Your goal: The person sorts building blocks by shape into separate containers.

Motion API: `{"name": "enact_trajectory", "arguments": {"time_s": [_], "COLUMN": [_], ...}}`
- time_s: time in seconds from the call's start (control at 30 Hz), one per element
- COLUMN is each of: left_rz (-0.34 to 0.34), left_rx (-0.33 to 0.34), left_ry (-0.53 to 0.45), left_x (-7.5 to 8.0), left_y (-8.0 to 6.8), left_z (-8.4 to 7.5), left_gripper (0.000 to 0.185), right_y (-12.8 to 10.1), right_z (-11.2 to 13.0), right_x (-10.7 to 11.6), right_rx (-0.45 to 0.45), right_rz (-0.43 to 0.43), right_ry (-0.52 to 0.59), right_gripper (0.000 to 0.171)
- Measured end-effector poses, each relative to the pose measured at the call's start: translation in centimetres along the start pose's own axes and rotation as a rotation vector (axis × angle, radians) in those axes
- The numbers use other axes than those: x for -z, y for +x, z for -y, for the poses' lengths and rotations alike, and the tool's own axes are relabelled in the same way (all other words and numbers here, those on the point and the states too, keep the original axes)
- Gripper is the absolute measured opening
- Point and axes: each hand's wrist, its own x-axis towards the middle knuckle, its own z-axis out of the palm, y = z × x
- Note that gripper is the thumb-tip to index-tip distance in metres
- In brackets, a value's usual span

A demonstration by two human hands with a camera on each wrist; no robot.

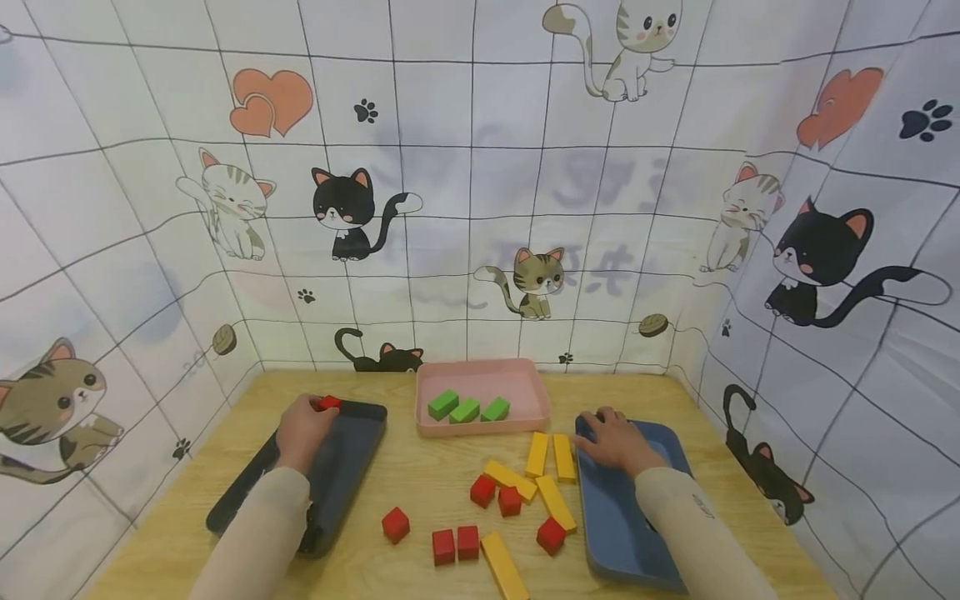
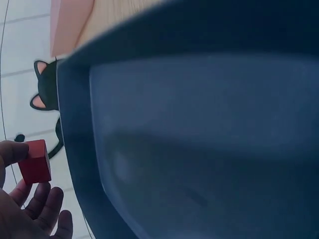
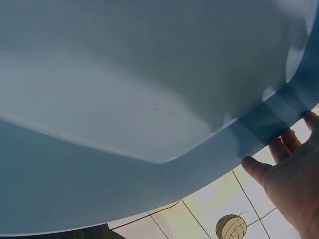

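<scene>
Thumb and fingers of my left hand [image 1: 303, 433] pinch a red cube [image 2: 36, 162] at the far end of the dark grey tray [image 1: 330, 500]. No other block shows inside that tray in the left wrist view. My right hand [image 1: 617, 442] rests at the far left corner of the blue tray [image 1: 622, 533]. In the right wrist view, its fingertips [image 3: 253, 167] touch the outside of the rim, with the fingers loosely bent.
A pink tray [image 1: 487, 379] at the back middle contains three green blocks [image 1: 465, 410]. Between the side trays lie several red cubes [image 1: 396, 525] and several long yellow blocks [image 1: 555, 504]. A cat-patterned cloth [image 1: 465, 192] hangs around the wooden table [image 1: 405, 467].
</scene>
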Motion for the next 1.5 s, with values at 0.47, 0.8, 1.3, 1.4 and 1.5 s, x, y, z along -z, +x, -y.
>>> {"name": "enact_trajectory", "arguments": {"time_s": [0.47, 0.8, 1.3, 1.4, 1.5], "left_rz": [-0.034, -0.012, 0.027, 0.042, 0.057], "left_rx": [0.093, 0.122, 0.085, 0.06, 0.034], "left_ry": [0.057, 0.073, 0.069, 0.06, 0.05], "left_x": [1.2, 0.5, 1.0, 1.1, 0.9], "left_y": [-0.4, -0.2, -0.4, -0.2, 0.0], "left_z": [2.1, 2.6, 1.7, 1.4, 0.7], "left_gripper": [0.044, 0.059, 0.063, 0.064, 0.066], "right_y": [-0.2, -0.4, -0.5, -0.5, -0.4], "right_z": [0.3, -0.2, 0.3, 0.3, 0.3], "right_x": [0.2, 0.0, -0.1, 0.0, 0.2], "right_rx": [0.006, 0.003, 0.0, -0.004, -0.005], "right_rz": [0.004, -0.003, -0.001, 0.002, -0.002], "right_ry": [0.003, 0.001, -0.002, -0.003, 0.001], "right_gripper": [0.067, 0.066, 0.066, 0.066, 0.066]}}
